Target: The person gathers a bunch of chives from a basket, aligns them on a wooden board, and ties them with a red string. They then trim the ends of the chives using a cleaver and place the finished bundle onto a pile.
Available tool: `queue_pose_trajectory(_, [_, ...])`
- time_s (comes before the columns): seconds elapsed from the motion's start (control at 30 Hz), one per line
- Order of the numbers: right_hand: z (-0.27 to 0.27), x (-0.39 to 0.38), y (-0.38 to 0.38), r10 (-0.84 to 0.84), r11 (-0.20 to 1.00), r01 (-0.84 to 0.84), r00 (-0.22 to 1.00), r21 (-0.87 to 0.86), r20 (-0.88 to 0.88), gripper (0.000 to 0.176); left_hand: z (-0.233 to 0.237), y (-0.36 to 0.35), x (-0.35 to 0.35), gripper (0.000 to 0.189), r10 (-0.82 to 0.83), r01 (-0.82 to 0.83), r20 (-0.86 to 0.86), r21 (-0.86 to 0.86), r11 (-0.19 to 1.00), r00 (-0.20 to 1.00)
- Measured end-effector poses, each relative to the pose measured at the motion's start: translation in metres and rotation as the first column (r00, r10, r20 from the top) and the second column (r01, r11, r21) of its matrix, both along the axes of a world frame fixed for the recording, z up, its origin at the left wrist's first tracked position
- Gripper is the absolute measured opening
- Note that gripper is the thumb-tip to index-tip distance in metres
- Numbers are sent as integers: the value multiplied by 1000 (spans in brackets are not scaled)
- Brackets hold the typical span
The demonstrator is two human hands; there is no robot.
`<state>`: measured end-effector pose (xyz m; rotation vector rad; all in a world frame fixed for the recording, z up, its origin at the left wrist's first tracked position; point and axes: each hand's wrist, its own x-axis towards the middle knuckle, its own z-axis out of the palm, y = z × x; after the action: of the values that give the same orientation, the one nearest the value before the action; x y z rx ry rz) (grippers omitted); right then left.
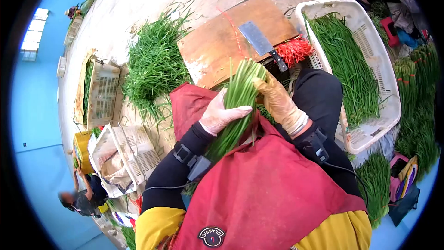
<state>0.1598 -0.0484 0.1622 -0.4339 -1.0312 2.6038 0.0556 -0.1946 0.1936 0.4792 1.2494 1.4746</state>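
Observation:
A thick bunch of garlic chives (238, 90) is held in front of my red apron, with its pale cut ends pointing toward the board. Wrapped round its middle from the left is my left hand (222, 113), in a whitish glove. My right hand (280, 104), in a yellow-stained glove, grips the bunch's right side near the cut ends. Just beyond both hands lies a wooden board (208, 51). A cleaver (255, 38) with a black handle rests on it, handle toward me. Beside that handle sits a pile of red ties (294, 51).
A white crate (393, 102) holding long chives (342, 65) stands at my right. A loose heap of chives (155, 60) lies on the floor, left of the board. More crates (104, 92) stand farther left, near another person (88, 199). Tied bunches (416, 97) line the far right.

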Motion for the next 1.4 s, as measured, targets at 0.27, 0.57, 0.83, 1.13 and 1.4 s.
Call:
queue_pose_trajectory(0.27, [-22, 7, 15, -58, 991, 59, 998, -120, 14, 55, -7, 5, -9, 37, 42, -22, 121, -160, 987, 992])
queue_pose_trajectory(0.57, [-25, 14, 27, -61, 943, 36, 996, -330, -64, 59, -27, 12, -18, 51, 97, 20, 631, -177, 984, 769])
queue_pose_trajectory(0.83, [-31, 14, 28, -103, 941, 70, 991, -331, -83, 56, -26, 16, -11, 62, -250, 308, 348, -121, 944, 903])
queue_pose_trajectory(1.13, [-35, 18, 48, -287, 929, 270, 958, 254, 31, 63, -37, 11, 3, 48, -15, 92, 457, -148, 985, 890])
queue_pose_trajectory(1.4, [-38, 12, 65, -243, 157, -199, 942, 967, 233, 51, -41, 4, 3, 40, 59, -11, 371, -132, 991, 927])
